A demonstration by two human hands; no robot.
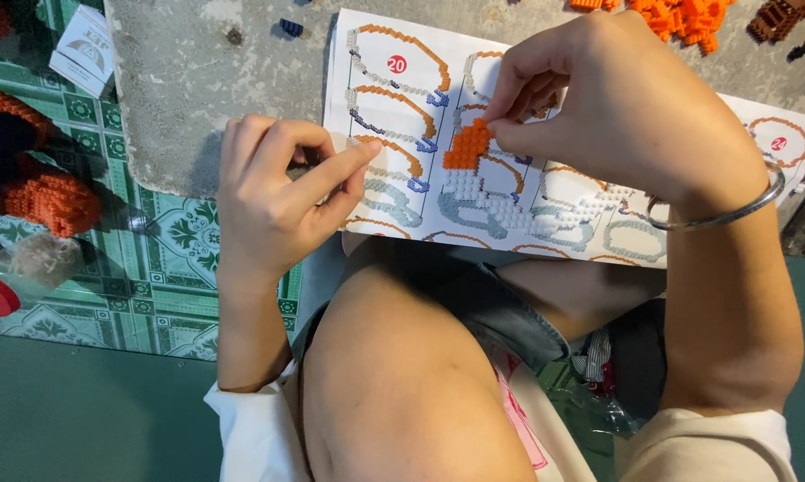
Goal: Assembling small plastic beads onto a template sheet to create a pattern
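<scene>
Small brick assembly [467,145], orange above and white below: it is sitting on the instruction sheet [393,107], near the sheet's middle, under your right fingertips. Your right hand [617,107] is curling down over it, fingers pressed together and pinching at the orange top edge; whether a loose brick is between the fingertips, you cannot tell. A metal bangle [733,210] is circling that wrist.

Your left hand [282,192] is resting at the sheet's left edge, thumb and forefinger pressed together in a pinch; what it is holding is too small to tell.

Instruction sheet: it is lying on the grey surface [197,80], printed with step pictures of orange, white and blue outlines.

Far right on the surface: a heap of loose orange bricks [679,16] and, just beside it, brown bricks [782,18].

Far left: a small white box [83,46] is lying on the green patterned floor [152,268], with an orange and dark blue brick model [27,170] nearer.

Near edge: your bare knee [393,375] is filling the foreground.
</scene>
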